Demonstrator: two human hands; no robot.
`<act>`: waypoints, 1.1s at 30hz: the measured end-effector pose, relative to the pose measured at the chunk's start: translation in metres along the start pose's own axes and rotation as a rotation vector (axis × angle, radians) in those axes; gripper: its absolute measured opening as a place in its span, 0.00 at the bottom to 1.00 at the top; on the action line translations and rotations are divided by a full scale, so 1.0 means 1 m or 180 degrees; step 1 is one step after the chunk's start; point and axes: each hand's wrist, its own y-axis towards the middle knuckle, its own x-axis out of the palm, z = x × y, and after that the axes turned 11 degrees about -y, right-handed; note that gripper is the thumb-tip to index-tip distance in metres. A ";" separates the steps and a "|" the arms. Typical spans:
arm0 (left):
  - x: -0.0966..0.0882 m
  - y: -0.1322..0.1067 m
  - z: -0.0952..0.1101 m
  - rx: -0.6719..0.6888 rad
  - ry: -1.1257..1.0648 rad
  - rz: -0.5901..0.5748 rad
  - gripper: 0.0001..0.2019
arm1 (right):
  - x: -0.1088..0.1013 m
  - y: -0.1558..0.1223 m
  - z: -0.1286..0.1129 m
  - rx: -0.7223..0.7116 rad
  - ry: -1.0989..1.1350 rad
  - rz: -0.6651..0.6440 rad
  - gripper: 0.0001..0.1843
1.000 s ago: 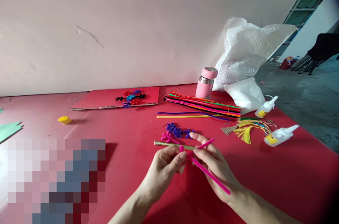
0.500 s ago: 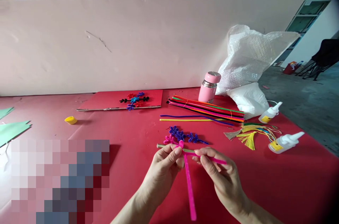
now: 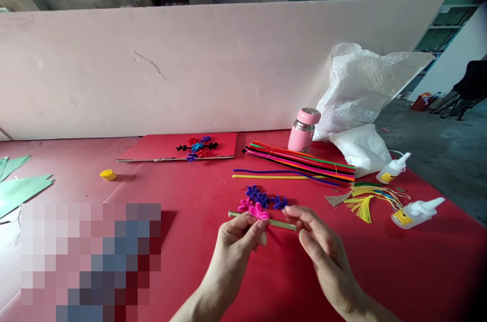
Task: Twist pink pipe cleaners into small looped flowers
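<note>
In the middle of the head view, my left hand (image 3: 243, 238) pinches a bright pink pipe cleaner (image 3: 258, 212) bent into petal-like loops. A thin pale green stick (image 3: 282, 224) passes through the same grip and sticks out on both sides. My right hand (image 3: 323, 248) is beside the stick's right end, thumb and fingers apart, with nothing visible between them. A faint pink blur shows below the stick. Just beyond lie blue pipe-cleaner flowers (image 3: 262, 199) and another pink flower (image 3: 244, 204), partly hidden by the loops.
Behind are a bundle of coloured pipe cleaners (image 3: 300, 161), loose blue and yellow ones, and a pink thermos (image 3: 302, 132). Glue bottles (image 3: 416, 213) and tassels (image 3: 359, 203) lie right. A red board (image 3: 160, 147), yellow cap (image 3: 108, 175) and green paper (image 3: 26, 187) are left.
The long pink strand hanging down and the one along the stick no longer show clearly. Larger pink loops now show at my left fingertips. My right hand has let go of the stick.
</note>
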 end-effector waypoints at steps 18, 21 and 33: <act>0.014 -0.014 -0.010 -0.1247 -0.0949 -0.0909 0.12 | 0.009 0.011 -0.019 0.1361 0.2402 -0.0266 0.14; 0.017 -0.014 -0.013 -0.1384 -0.1332 -0.0911 0.10 | 0.009 0.011 -0.020 0.1376 0.2359 -0.0279 0.14; 0.013 -0.014 -0.020 -0.1110 -0.0863 -0.0674 0.11 | -0.005 0.014 -0.003 0.0726 0.0658 -0.0077 0.18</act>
